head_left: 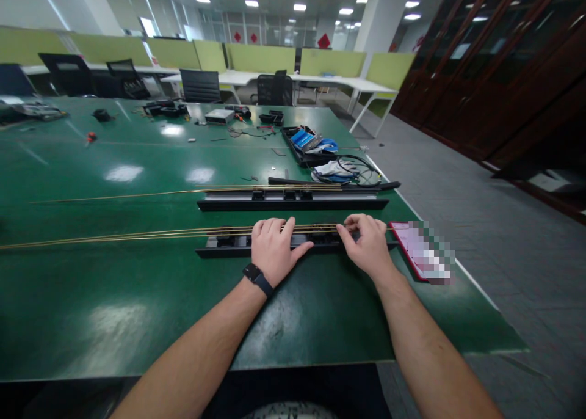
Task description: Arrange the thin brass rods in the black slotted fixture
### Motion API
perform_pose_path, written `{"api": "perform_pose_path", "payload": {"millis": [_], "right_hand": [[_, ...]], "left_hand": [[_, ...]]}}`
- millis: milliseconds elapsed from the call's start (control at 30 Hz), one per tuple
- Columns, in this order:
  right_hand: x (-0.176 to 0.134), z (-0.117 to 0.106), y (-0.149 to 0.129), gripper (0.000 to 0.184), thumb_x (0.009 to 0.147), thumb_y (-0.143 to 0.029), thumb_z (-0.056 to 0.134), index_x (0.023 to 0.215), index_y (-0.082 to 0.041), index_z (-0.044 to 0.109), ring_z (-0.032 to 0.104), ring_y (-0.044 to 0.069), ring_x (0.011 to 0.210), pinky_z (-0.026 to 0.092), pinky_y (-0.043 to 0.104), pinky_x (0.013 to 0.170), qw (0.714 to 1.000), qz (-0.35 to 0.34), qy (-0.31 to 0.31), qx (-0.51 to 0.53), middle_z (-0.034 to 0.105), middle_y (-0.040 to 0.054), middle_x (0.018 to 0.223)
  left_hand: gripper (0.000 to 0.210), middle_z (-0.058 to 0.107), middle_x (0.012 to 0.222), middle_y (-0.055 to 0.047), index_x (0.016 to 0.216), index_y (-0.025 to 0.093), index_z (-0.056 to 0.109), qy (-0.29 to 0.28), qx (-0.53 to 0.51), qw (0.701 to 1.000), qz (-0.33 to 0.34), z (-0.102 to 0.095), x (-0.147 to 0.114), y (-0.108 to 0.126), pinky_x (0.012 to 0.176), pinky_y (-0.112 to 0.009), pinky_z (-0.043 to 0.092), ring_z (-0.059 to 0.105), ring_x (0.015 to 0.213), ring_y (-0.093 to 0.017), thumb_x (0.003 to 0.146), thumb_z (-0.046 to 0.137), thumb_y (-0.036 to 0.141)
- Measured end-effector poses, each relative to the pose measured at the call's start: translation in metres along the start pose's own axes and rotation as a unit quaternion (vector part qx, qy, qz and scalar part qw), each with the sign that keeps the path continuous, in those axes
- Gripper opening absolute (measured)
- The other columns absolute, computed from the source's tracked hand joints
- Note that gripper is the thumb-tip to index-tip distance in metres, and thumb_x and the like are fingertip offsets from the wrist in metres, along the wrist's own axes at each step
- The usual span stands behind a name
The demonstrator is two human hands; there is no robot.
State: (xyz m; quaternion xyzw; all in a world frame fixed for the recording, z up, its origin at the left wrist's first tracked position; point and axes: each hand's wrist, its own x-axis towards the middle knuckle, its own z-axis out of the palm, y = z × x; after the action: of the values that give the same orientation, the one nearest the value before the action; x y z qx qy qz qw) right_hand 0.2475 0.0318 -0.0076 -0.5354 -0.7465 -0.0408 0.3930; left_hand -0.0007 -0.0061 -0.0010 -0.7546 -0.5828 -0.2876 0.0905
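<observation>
Lengthwise in front of me lies a long black rail [215,253] with a grey inner face and black blocks along it. Several thin brass-coloured rods [183,234] run along its top and far out to the left. My left hand [274,248] is laid across the rail's middle, fingers curled over the rods and far edge, thumb along the near side. At the rods' right end, my right hand [366,242] is closed in a pinch between thumb and forefinger; the exact contact is partly hidden.
Behind lies a second black rail [293,205] with rods over it. A red-edged phone-like slab [407,242] sits right of my right hand. Farther back are a black tray [297,150] with blue items, a glove [336,170] and a cable loop. The green table [137,309] ends at right.
</observation>
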Motion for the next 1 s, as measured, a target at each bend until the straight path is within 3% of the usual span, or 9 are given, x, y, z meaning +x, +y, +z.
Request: {"api": "perform_pose_path", "payload": {"millis": [333, 1000], "right_hand": [[0.0012, 0.0016, 0.003, 0.013, 0.097, -0.037, 0.061, 0.096, -0.025, 0.059, 0.062, 0.022, 0.083, 0.036, 0.043, 0.09, 1.0, 0.016, -0.003, 0.012, 0.067, 0.0007, 0.081], [0.0026, -0.0025, -0.0021, 0.017, 0.096, -0.043, 0.061, 0.095, -0.025, 0.059, 0.062, 0.023, 0.084, 0.036, 0.045, 0.092, 1.0, 0.013, -0.012, 0.017, 0.068, 0.0019, 0.082]], "left_hand": [[0.063, 0.073, 0.116, -0.013, 0.13, 0.019, 0.068, -0.002, 0.004, 1.0, 0.002, -0.0005, -0.0003, -0.0006, 0.103, -0.048, 0.038, 0.063, 0.112, -0.032, 0.09, 0.066, 0.067], [0.063, 0.073, 0.117, -0.014, 0.131, 0.02, 0.067, -0.004, 0.0, 1.0, -0.004, 0.0004, -0.0005, -0.0006, 0.105, -0.049, 0.038, 0.062, 0.114, -0.032, 0.089, 0.067, 0.067]]}}
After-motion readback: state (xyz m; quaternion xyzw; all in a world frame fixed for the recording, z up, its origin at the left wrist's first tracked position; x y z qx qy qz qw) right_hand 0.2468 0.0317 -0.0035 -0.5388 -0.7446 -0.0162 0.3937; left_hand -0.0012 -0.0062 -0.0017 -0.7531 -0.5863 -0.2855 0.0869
